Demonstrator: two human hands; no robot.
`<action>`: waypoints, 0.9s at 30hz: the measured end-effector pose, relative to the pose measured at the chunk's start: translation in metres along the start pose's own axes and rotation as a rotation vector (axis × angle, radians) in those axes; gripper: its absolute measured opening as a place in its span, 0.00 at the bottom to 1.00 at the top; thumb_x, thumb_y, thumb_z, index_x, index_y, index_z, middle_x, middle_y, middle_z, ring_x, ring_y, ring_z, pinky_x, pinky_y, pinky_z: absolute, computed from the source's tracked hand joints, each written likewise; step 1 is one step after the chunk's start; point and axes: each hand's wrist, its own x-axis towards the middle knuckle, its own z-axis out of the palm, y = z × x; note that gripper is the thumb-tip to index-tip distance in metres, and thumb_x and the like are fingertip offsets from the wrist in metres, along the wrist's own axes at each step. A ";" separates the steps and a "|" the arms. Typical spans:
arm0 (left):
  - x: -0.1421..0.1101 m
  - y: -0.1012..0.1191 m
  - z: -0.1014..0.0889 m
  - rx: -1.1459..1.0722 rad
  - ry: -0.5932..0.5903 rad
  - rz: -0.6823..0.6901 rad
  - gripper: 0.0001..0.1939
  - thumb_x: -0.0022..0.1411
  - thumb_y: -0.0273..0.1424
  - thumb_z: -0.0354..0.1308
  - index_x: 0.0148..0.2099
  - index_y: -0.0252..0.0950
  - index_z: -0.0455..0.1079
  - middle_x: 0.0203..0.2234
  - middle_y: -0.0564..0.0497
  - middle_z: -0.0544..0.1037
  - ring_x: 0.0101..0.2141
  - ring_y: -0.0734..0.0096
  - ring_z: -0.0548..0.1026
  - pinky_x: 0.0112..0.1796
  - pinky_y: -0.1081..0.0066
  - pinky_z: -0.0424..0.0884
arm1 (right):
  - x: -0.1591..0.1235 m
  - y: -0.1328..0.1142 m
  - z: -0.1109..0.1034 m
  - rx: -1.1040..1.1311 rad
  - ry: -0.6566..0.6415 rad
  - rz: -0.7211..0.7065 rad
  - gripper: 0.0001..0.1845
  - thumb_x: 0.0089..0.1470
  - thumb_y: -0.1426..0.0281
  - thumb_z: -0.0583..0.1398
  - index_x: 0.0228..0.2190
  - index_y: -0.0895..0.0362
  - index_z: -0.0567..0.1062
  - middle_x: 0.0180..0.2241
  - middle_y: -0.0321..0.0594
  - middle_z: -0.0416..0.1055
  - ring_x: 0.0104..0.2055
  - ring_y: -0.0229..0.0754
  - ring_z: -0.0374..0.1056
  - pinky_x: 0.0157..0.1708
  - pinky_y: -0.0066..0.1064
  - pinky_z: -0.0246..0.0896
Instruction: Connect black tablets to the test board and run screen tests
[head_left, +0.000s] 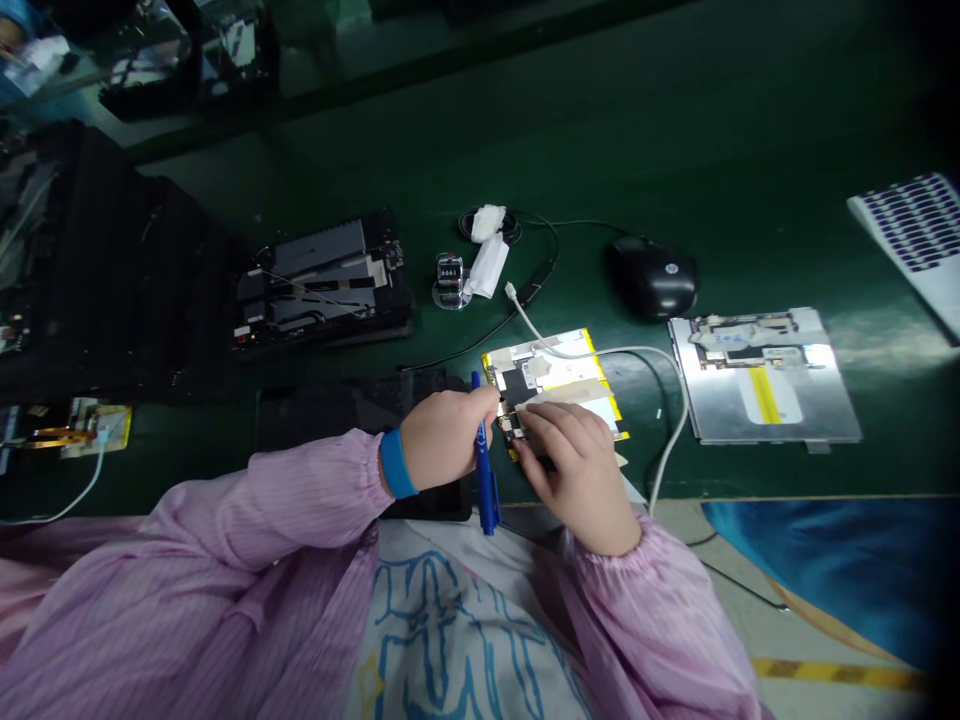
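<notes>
Blue pen [485, 470] gripped by left hand [444, 438]; right hand's [574, 470] fingers cover circuit board [511, 428], grip unclear.

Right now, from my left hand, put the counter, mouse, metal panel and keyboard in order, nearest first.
From the left hand:
1. Counter, straight ahead.
2. Mouse, ahead and to the right.
3. Metal panel, farther right.
4. Keyboard, at the far right edge.

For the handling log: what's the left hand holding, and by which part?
The left hand grips a blue pen around its barrel.
</notes>
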 end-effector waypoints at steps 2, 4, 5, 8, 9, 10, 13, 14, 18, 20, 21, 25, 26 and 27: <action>0.000 0.000 0.001 0.032 -0.004 0.003 0.06 0.57 0.24 0.49 0.29 0.38 0.58 0.18 0.54 0.66 0.20 0.71 0.67 0.23 0.72 0.55 | 0.000 0.000 0.000 -0.018 -0.020 -0.001 0.16 0.57 0.70 0.58 0.48 0.59 0.70 0.45 0.47 0.72 0.49 0.47 0.65 0.51 0.43 0.58; 0.001 0.000 0.002 0.055 -0.003 0.009 0.05 0.58 0.24 0.49 0.30 0.37 0.59 0.18 0.54 0.67 0.20 0.71 0.68 0.22 0.72 0.55 | 0.000 -0.001 0.000 -0.034 -0.033 0.000 0.17 0.57 0.70 0.58 0.49 0.59 0.70 0.45 0.46 0.72 0.48 0.47 0.65 0.51 0.42 0.58; 0.001 0.000 0.002 0.060 -0.002 0.011 0.05 0.58 0.24 0.49 0.30 0.37 0.59 0.18 0.54 0.67 0.20 0.71 0.68 0.22 0.72 0.55 | 0.000 -0.001 0.000 -0.041 -0.038 -0.001 0.17 0.58 0.70 0.57 0.49 0.59 0.70 0.44 0.46 0.72 0.48 0.47 0.65 0.50 0.42 0.58; 0.002 0.000 0.001 0.033 -0.014 0.012 0.06 0.58 0.24 0.48 0.29 0.37 0.58 0.18 0.53 0.68 0.20 0.71 0.68 0.22 0.72 0.55 | 0.000 -0.001 0.000 -0.058 -0.046 0.000 0.17 0.58 0.69 0.57 0.49 0.59 0.71 0.44 0.46 0.72 0.48 0.48 0.64 0.50 0.43 0.58; 0.003 0.000 0.000 0.017 -0.021 0.012 0.06 0.58 0.24 0.48 0.29 0.37 0.58 0.18 0.53 0.68 0.20 0.71 0.68 0.23 0.72 0.56 | 0.000 -0.002 0.000 -0.065 -0.050 0.000 0.17 0.58 0.69 0.57 0.49 0.59 0.71 0.45 0.46 0.72 0.49 0.48 0.64 0.50 0.43 0.58; 0.003 0.001 0.000 0.003 -0.027 0.011 0.06 0.58 0.25 0.48 0.29 0.37 0.58 0.19 0.53 0.69 0.20 0.71 0.69 0.23 0.72 0.56 | 0.000 -0.002 0.000 -0.073 -0.053 -0.001 0.17 0.58 0.68 0.57 0.49 0.59 0.71 0.45 0.47 0.71 0.49 0.48 0.63 0.49 0.43 0.58; 0.003 0.001 -0.001 -0.012 -0.027 0.009 0.06 0.58 0.26 0.49 0.29 0.37 0.58 0.19 0.52 0.69 0.20 0.71 0.69 0.23 0.72 0.56 | 0.001 -0.003 0.000 -0.099 -0.051 -0.009 0.17 0.58 0.68 0.57 0.48 0.59 0.71 0.44 0.47 0.71 0.48 0.49 0.63 0.49 0.42 0.58; 0.003 0.001 -0.001 -0.013 -0.024 0.005 0.06 0.58 0.26 0.49 0.29 0.37 0.58 0.19 0.52 0.69 0.20 0.71 0.68 0.23 0.72 0.56 | 0.001 -0.003 0.001 -0.108 -0.048 -0.011 0.16 0.58 0.68 0.57 0.48 0.60 0.71 0.44 0.47 0.71 0.48 0.49 0.63 0.49 0.43 0.58; 0.003 -0.001 -0.001 -0.029 -0.030 -0.004 0.05 0.58 0.25 0.49 0.29 0.37 0.58 0.19 0.52 0.70 0.20 0.71 0.69 0.23 0.72 0.56 | 0.000 -0.008 0.003 -0.146 -0.039 -0.004 0.17 0.58 0.69 0.57 0.48 0.61 0.70 0.45 0.49 0.71 0.49 0.50 0.62 0.50 0.44 0.57; 0.004 -0.001 0.001 -0.031 -0.027 0.000 0.05 0.57 0.26 0.50 0.29 0.37 0.58 0.19 0.52 0.69 0.20 0.71 0.68 0.23 0.72 0.55 | 0.000 -0.011 0.005 -0.170 -0.045 0.007 0.18 0.58 0.68 0.57 0.49 0.62 0.70 0.46 0.50 0.70 0.50 0.51 0.61 0.51 0.45 0.57; 0.004 -0.001 0.001 -0.032 -0.022 0.003 0.05 0.57 0.26 0.50 0.29 0.37 0.58 0.19 0.53 0.68 0.20 0.71 0.68 0.23 0.72 0.55 | 0.000 -0.013 0.005 -0.182 -0.052 0.014 0.18 0.58 0.68 0.56 0.49 0.63 0.70 0.46 0.51 0.70 0.51 0.52 0.61 0.52 0.45 0.56; 0.003 0.001 -0.003 -0.092 0.011 -0.004 0.08 0.59 0.27 0.49 0.27 0.38 0.55 0.17 0.55 0.65 0.19 0.73 0.66 0.22 0.73 0.54 | -0.002 -0.018 0.007 -0.201 -0.103 0.039 0.20 0.59 0.67 0.55 0.50 0.64 0.69 0.48 0.52 0.69 0.53 0.53 0.59 0.53 0.47 0.55; 0.000 0.002 -0.007 -0.132 0.017 -0.013 0.09 0.59 0.27 0.50 0.27 0.38 0.55 0.17 0.55 0.66 0.19 0.74 0.67 0.22 0.74 0.56 | -0.002 -0.018 0.007 -0.196 -0.114 0.043 0.20 0.59 0.67 0.55 0.51 0.64 0.69 0.48 0.52 0.69 0.53 0.53 0.59 0.53 0.47 0.55; -0.003 0.003 -0.012 -0.184 0.021 -0.022 0.09 0.60 0.28 0.50 0.27 0.38 0.55 0.17 0.55 0.67 0.20 0.74 0.68 0.23 0.74 0.58 | -0.003 -0.018 0.007 -0.189 -0.119 0.046 0.21 0.60 0.67 0.55 0.51 0.64 0.69 0.49 0.52 0.69 0.53 0.53 0.59 0.53 0.47 0.55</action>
